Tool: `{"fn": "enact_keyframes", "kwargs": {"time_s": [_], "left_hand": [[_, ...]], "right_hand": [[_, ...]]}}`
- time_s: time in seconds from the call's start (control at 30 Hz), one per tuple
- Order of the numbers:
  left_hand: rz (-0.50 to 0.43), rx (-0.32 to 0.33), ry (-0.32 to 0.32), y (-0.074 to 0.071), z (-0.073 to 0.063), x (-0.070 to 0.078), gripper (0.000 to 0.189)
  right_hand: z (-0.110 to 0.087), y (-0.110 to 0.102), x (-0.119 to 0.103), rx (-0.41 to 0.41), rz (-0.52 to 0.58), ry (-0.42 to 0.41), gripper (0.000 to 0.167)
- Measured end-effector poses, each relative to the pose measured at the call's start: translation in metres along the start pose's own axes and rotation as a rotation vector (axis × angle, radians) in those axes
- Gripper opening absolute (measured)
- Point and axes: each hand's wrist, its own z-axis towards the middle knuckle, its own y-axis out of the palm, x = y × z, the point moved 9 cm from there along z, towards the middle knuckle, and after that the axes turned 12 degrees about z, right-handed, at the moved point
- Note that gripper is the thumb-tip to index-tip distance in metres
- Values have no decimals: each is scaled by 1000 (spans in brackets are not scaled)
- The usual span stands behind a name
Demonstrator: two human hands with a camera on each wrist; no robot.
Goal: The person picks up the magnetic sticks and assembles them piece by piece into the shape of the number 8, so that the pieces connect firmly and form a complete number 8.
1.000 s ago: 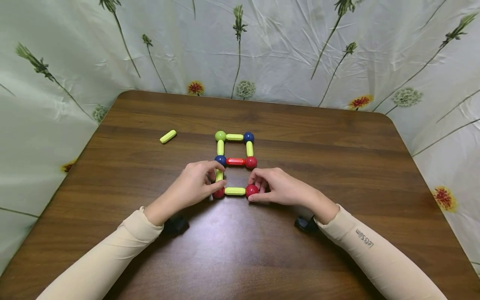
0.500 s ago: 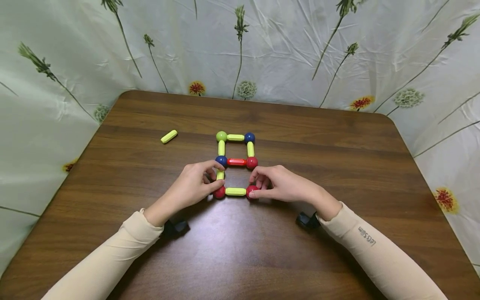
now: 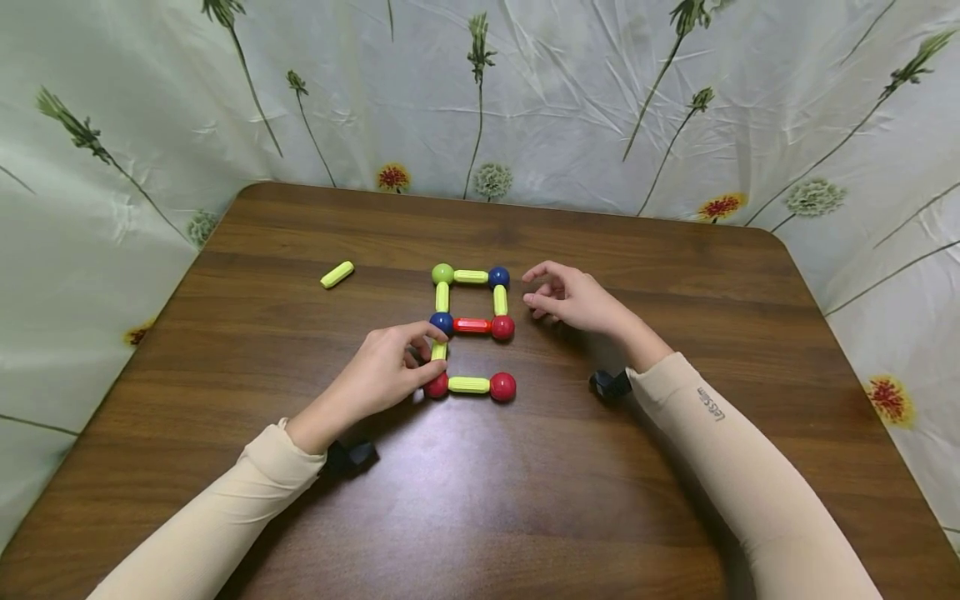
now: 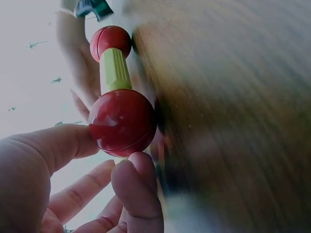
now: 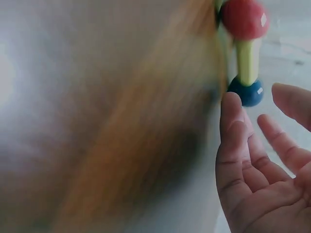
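A flat frame of toy building rods and balls lies on the table. My left hand point(image 3: 393, 362) holds its lower left side: the thumb is on a red ball point(image 4: 124, 121), while the index finger reaches to a blue ball point(image 3: 441, 322) above. Partly hidden by that hand is a yellow rod point(image 3: 439, 351). Another yellow rod point(image 3: 468, 385) runs from the held ball to a second red ball point(image 3: 502, 387). My right hand point(image 3: 573, 300) hovers beside the upper right blue ball point(image 3: 498, 277), fingers loosely bent and holding nothing. Below that ball sits a third red ball point(image 3: 502, 327).
One loose yellow rod point(image 3: 337, 274) lies to the left on the brown wooden table point(image 3: 480, 517). A green ball point(image 3: 442, 274) forms the frame's far left corner, and a red rod point(image 3: 472, 326) crosses its middle. Flower-patterned cloth point(image 3: 570, 100) hangs behind.
My right hand has let go of the lower right red ball and moved up, away from me, to beside the upper right blue ball. The left hand has stayed in place.
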Motion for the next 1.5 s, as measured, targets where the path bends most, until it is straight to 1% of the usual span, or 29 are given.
{"fn": "enact_keyframes", "kwargs": {"time_s": [0.1,0.23,0.33,0.5,0.67,1.0,1.23,1.37,1.43,1.5], "left_hand": [[-2,-2,0,0,0,0,27],[-2,-2,-3,0,0,-1,27],[3,-2,-6,0,0,-1,27],[4,-5,-6,0,1,-2,26],[5,-6,1,0,2,-1,26],[-13,-17,-9,1,2,-1,26],[7,-25,10,1,7,1,26],[53,-23,26,-6,11,1,26],[82,-8,33,-13,13,0,27],[107,20,35,-23,15,-3,28]], "right_hand": [[15,-5,5,11,19,9,40],[30,-7,3,7,59,-11,40],[37,-5,0,0,78,-24,39],[44,-2,-2,-4,64,-37,36],[47,-1,-2,5,68,-46,34],[49,-2,1,7,93,-20,32],[49,-4,1,18,90,-7,32],[49,-5,2,7,92,-4,34],[49,-4,2,-1,93,-7,34],[50,-4,2,-9,96,-7,36]]}}
